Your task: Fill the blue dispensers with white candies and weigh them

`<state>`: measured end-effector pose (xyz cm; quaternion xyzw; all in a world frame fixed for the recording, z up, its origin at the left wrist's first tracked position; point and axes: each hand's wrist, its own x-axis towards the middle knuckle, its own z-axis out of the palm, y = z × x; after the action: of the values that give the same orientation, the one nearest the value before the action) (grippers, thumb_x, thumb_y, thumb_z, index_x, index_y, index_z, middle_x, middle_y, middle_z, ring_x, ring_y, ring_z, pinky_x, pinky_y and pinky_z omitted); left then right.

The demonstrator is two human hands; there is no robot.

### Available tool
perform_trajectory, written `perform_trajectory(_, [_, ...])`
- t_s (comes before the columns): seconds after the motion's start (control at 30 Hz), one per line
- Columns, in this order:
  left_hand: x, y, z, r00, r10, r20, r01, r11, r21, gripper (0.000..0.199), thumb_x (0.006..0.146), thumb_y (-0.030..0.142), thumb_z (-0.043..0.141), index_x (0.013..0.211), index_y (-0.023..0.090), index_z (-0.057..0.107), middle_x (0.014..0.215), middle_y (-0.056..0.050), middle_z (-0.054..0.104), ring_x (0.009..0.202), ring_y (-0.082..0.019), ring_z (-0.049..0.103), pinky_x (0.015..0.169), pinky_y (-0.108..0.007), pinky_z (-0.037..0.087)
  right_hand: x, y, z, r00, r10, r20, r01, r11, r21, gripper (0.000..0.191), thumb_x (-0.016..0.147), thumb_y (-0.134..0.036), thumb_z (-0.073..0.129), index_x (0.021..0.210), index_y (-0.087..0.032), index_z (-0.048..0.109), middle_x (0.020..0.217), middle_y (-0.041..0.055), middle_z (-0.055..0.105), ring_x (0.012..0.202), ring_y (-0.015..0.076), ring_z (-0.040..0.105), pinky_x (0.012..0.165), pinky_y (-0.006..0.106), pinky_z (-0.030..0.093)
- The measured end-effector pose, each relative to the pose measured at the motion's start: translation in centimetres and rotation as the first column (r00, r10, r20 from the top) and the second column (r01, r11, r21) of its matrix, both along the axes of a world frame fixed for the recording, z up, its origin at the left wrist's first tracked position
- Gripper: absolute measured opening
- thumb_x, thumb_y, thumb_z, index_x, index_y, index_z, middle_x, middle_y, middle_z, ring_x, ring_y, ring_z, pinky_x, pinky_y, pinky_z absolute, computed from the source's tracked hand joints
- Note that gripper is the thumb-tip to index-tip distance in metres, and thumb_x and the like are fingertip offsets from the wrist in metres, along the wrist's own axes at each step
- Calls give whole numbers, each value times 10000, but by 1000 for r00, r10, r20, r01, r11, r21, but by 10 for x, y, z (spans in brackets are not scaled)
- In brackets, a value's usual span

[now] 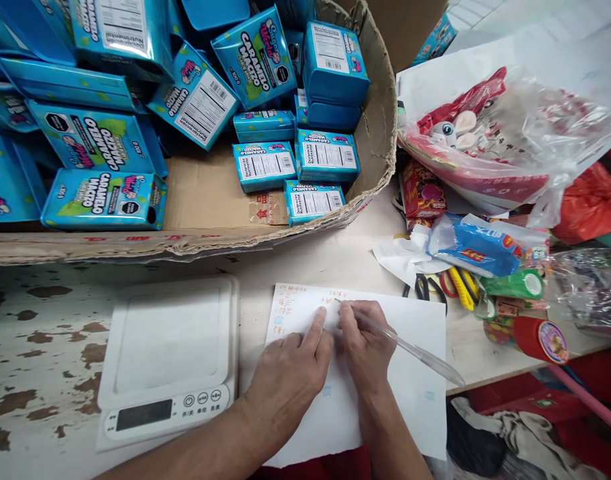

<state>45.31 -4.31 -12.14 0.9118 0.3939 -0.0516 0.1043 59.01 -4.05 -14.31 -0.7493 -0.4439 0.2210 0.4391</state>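
Note:
A white sheet of paper (410, 427) lies on the table, with orange handwriting along its top left. My right hand (366, 343) is closed around a clear pen (420, 357), whose tip meets the paper near the top middle. Just left of it, my left hand (295, 367) rests on the same sheet. Its index finger is stretched out towards the writing, while the other fingers are partly curled and partly hidden; nothing shows in its grip. Beside the paper stands a white digital scale (170, 340) with a dark display and nothing on its plate.
A large cardboard box (205, 187) of blue candy boxes (108, 200) spans the upper left. To the right are a clear bag of wrapped goods (485, 133), a blue packet (475, 250), scissors, a yellow cutter (461, 288), green tape (515, 285) and a red-lidded jar (540, 339).

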Motion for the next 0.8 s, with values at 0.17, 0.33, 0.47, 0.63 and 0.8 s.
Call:
perform_trajectory(0.17, [-1, -1, 2, 1000, 3, -2, -3, 1000, -5, 419, 769, -3, 447, 1114, 181, 596, 1425, -109, 472, 704, -163, 633, 555, -303, 562, 1, -1, -1, 999, 36, 19, -37, 999, 4, 122, 825, -261, 631, 742, -192, 573, 544, -61, 575, 443, 89, 539, 453, 204, 445])
perform_trajectory(0.33, [0, -1, 2, 1000, 7, -12, -7, 1000, 1, 457, 742, -33, 448, 1112, 189, 599, 1459, -91, 429, 669, -150, 621, 519, -289, 547, 0, 0, 0, 1000, -17, -10, 17, 1000, -21, 137, 828, -270, 628, 731, -194, 570, 541, -58, 576, 451, 91, 543, 448, 200, 441])
perform_trajectory(0.47, [1, -1, 0, 1000, 0, -18, 0, 1000, -7, 446, 749, -31, 462, 1115, 183, 598, 1462, -109, 420, 677, -149, 621, 531, -290, 549, 0, 0, 1, 1000, -5, -10, 5, 1000, -20, 143, 822, -276, 629, 726, -195, 561, 535, -60, 567, 433, 89, 521, 434, 203, 435])
perform_trajectory(0.63, [2, 1, 1, 1000, 1, -24, -2, 1000, -30, 400, 796, 0, 458, 1121, 188, 599, 1435, -116, 457, 694, -156, 630, 552, -300, 560, 1, -1, -1, 1000, 3, 9, -3, 1000, -9, 158, 814, -266, 629, 703, -197, 541, 517, -66, 543, 416, 82, 483, 420, 200, 415])
perform_trajectory(0.8, [1, 1, 2, 999, -6, -34, 4, 998, -63, 390, 807, 16, 479, 1138, 188, 591, 1439, -125, 449, 713, -159, 633, 566, -301, 561, 2, -1, -2, 999, 34, 1, -34, 999, -2, 140, 812, -260, 624, 716, -199, 544, 533, -64, 550, 433, 83, 484, 447, 207, 428])
